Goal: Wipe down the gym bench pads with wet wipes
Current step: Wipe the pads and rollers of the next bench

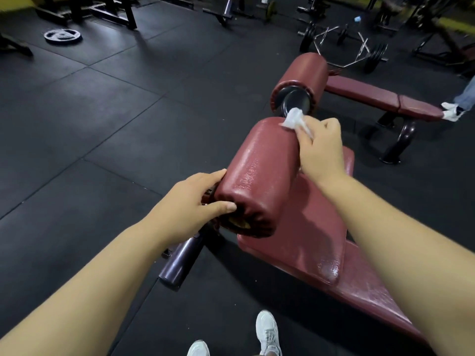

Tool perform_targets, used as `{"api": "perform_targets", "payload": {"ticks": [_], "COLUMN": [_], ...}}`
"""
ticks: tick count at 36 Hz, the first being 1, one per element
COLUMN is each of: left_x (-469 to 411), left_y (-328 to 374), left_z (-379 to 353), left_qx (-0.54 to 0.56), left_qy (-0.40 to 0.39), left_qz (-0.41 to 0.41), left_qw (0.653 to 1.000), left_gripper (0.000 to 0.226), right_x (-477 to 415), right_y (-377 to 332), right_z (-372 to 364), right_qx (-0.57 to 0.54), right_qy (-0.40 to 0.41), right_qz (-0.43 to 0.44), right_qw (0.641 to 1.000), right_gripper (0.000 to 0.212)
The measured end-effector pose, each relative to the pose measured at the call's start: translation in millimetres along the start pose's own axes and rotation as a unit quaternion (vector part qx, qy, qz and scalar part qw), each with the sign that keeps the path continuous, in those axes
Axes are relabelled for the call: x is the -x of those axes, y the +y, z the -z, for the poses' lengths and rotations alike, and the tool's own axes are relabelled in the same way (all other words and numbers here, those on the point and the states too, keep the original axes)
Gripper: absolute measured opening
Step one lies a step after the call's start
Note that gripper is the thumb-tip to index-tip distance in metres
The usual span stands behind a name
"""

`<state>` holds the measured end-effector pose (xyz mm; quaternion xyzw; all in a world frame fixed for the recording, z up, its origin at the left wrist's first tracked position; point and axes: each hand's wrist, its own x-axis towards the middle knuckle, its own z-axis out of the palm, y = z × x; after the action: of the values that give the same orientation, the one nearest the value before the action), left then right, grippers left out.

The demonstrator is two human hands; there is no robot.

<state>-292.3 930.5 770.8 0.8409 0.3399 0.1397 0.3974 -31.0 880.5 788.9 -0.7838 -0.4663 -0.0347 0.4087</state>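
Note:
A dark red roller pad point(259, 173) lies across the middle of the head view, its skin glossy with wet streaks. My left hand point(195, 199) grips its near end, thumb over the rim. My right hand point(320, 147) presses a crumpled white wet wipe point(294, 119) against the pad's far end. A second red roller pad point(305, 75) sits beyond it on the same black bar. The flat red bench pad point(305, 242) runs under my right forearm toward the lower right, also shiny with moisture.
Black rubber floor tiles point(90, 124) lie to the left. The bench's dark metal foot point(180, 260) juts out below the roller. Another red bench point(380, 98) stands at right, a person's white shoe point(451, 111) beside it. A hex bar point(344, 44) and a weight plate point(62, 35) lie farther back.

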Motion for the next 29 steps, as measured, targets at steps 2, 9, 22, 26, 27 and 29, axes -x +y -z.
{"api": "perform_targets", "payload": {"ticks": [2,9,22,26,27,29], "left_x": [0,4,2,2,3,5], "left_y": [-5,-20,22,18,16,14], "left_z": [2,-1,3,5,5,4], "left_qx": [0.041,0.141,-0.045,-0.056,-0.036,0.015], "left_qy": [-0.009,-0.040,0.028,0.021,0.019,0.015], "left_qz": [0.022,0.067,-0.020,-0.008,0.003,0.023], "left_qw": [0.999,0.987,0.998,0.998,0.999,1.000], "left_gripper": [0.050,0.046,0.085,0.075,0.070,0.058], "right_x": [34,107,10,55,71,100], "right_y": [-10,-21,-11,-21,-24,-27], "right_z": [1,10,-10,-2,1,9], "right_qx": [-0.014,-0.073,-0.037,-0.060,-0.068,-0.087], "right_qy": [-0.011,-0.104,0.013,-0.008,-0.020,-0.057], "right_qz": [0.066,0.235,0.009,0.073,0.105,0.156], "right_qw": [0.998,0.964,0.999,0.995,0.992,0.982], "right_gripper": [0.018,0.029,0.024,0.021,0.023,0.028]}}
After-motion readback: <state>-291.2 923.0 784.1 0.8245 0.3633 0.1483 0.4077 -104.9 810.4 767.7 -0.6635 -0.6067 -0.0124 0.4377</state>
